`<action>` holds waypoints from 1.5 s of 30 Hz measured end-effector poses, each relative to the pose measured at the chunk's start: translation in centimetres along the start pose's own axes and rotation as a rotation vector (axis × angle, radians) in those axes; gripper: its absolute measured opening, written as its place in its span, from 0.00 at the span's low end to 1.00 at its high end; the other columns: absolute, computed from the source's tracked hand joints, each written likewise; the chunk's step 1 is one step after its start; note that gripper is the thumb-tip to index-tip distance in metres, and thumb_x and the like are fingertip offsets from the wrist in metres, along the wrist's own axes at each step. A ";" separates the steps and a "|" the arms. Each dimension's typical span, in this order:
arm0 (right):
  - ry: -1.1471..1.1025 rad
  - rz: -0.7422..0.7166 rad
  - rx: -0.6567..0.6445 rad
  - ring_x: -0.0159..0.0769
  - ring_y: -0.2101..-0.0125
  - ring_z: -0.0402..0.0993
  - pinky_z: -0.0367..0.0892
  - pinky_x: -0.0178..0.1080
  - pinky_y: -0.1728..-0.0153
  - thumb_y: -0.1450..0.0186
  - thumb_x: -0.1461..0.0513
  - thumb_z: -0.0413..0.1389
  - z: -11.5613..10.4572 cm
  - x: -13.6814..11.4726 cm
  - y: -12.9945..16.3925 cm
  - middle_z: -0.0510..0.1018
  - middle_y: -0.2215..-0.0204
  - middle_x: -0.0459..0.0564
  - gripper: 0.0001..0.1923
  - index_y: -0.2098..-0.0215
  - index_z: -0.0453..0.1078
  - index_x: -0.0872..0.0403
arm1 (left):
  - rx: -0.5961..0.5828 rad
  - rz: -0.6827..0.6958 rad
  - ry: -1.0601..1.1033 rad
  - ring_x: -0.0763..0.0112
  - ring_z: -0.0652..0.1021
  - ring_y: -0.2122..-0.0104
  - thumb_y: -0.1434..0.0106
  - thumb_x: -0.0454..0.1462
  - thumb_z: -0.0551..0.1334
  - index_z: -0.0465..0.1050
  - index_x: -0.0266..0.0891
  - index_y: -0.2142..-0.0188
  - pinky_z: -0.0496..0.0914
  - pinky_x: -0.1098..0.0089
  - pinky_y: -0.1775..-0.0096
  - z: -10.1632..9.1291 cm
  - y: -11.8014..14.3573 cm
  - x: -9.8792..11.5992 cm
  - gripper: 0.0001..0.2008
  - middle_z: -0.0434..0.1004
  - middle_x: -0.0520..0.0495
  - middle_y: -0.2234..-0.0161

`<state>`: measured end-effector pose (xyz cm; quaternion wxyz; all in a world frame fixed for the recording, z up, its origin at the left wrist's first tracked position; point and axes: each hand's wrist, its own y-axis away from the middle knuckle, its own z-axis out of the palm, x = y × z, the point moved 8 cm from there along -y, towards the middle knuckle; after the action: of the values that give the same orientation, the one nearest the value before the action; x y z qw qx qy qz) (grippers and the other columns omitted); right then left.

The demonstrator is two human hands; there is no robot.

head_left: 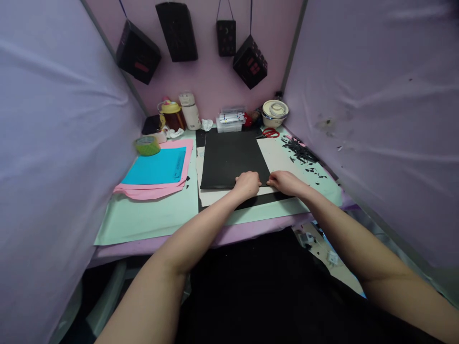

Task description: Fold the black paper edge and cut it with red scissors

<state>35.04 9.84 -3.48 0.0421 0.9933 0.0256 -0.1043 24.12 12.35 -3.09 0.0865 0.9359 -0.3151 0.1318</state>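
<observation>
Both hands down on the black sheet

Left hand and right hand sit curled, pinching the near edge of the black paper, which lies flat mid-table on a cream sheet.

Both hands rest at the near edge of the black sheet, the left hand and right hand close together with a narrow gap between. Beyond the fingertips the sheet lies flat and open up to the scissors and plastic box. Right of the grip, black scraps litter the surface. Left of it, the pink and blue paper stack lies low; the tape roll stands further out. Fabric walls close both sides.
</observation>
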 end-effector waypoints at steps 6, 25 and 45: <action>0.003 -0.004 -0.113 0.36 0.70 0.71 0.57 0.34 0.72 0.35 0.59 0.51 0.0 -0.3 -0.5 0.79 0.70 0.52 0.11 0.66 0.74 0.55 | -0.033 -0.024 -0.015 0.58 0.76 0.57 0.37 0.37 0.58 0.74 0.38 0.62 0.69 0.64 0.58 -0.1 -0.2 0.1 0.08 0.77 0.40 0.59; 0.024 0.014 -0.114 0.35 0.71 0.72 0.58 0.33 0.73 0.36 0.58 0.52 0.2 0.0 -1.0 0.79 0.71 0.51 0.11 0.67 0.73 0.55 | -0.078 -0.063 -0.028 0.55 0.76 0.55 0.37 0.37 0.58 0.74 0.36 0.59 0.70 0.62 0.58 -0.2 -0.1 0.4 0.09 0.77 0.37 0.57; -0.156 0.038 0.059 0.33 0.73 0.67 0.56 0.33 0.73 0.39 0.55 0.54 0.0 1.7 -0.6 0.75 0.76 0.47 0.11 0.72 0.69 0.54 | -0.015 -0.043 -0.023 0.55 0.75 0.54 0.36 0.37 0.57 0.72 0.37 0.59 0.70 0.60 0.58 0.0 0.1 0.2 0.09 0.76 0.38 0.57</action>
<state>36.62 10.46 -3.91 0.0166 0.9833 0.0002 -0.1813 24.25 12.17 -3.04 0.0926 0.9432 -0.2968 0.1169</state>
